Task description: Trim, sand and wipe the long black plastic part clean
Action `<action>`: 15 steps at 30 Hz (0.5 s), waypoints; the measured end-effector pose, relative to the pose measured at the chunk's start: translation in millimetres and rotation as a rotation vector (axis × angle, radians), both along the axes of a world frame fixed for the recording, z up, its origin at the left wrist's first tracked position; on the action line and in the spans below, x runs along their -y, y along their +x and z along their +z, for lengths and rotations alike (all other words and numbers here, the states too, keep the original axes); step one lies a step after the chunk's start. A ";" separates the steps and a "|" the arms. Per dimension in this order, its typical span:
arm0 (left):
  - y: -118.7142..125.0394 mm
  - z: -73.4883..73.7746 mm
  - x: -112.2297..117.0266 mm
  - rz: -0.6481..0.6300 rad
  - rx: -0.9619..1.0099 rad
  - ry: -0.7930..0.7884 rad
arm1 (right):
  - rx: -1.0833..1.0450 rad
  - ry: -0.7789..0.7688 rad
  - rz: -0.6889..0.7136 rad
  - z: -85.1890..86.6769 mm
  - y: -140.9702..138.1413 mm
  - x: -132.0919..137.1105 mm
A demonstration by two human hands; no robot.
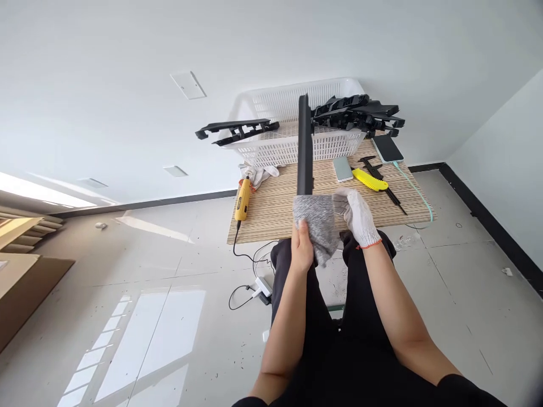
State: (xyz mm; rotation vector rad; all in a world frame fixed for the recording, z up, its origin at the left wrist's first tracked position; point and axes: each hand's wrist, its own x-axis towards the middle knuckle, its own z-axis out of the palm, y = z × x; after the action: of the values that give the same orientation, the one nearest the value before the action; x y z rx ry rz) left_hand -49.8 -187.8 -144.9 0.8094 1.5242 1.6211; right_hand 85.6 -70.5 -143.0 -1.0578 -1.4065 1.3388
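My bare left hand [302,246] is closed around a grey cloth [317,217], thumb on top. The cloth is wrapped around the lower end of a long, narrow black plastic part [304,147], which stands upright from it; the covered end is hidden. My right hand [357,217], in a white knit glove with an orange cuff, is at the cloth's right edge. Its fingers are curled and appear to pinch that edge, though the fingertips are partly hidden.
On the slatted table [275,198], a white basket [271,152] holds several black plastic parts [356,116]. Nearby are a corded yellow tool [242,200], gloves [261,174], a yellow-handled knife [370,180], calipers [373,168], a small pale box [343,169] and a phone [388,148] on a cable.
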 end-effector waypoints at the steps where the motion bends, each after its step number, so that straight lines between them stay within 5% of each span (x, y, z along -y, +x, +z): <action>1: -3.6 -1.3 7.3 0.049 -0.038 -0.029 | -0.081 -0.044 0.037 -1.1 -0.9 -2.7; 7: -5.2 -20.7 53.3 0.188 -0.127 -0.165 | -0.286 -0.164 0.198 2.6 -6.3 -2.9; 11: -16.7 -29.1 95.9 0.042 -0.185 -0.284 | -0.200 -0.152 0.176 12.8 3.4 9.5; 15: -55.5 -17.8 140.3 -0.099 -0.252 -0.434 | -0.310 -0.073 0.133 12.7 12.3 30.1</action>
State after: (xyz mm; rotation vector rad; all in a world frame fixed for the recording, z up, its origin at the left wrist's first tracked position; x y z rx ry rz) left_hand -105.3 -328.1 -162.7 0.8480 1.8919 1.0867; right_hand 97.9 -100.7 -130.3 -0.7723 -1.2194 1.5853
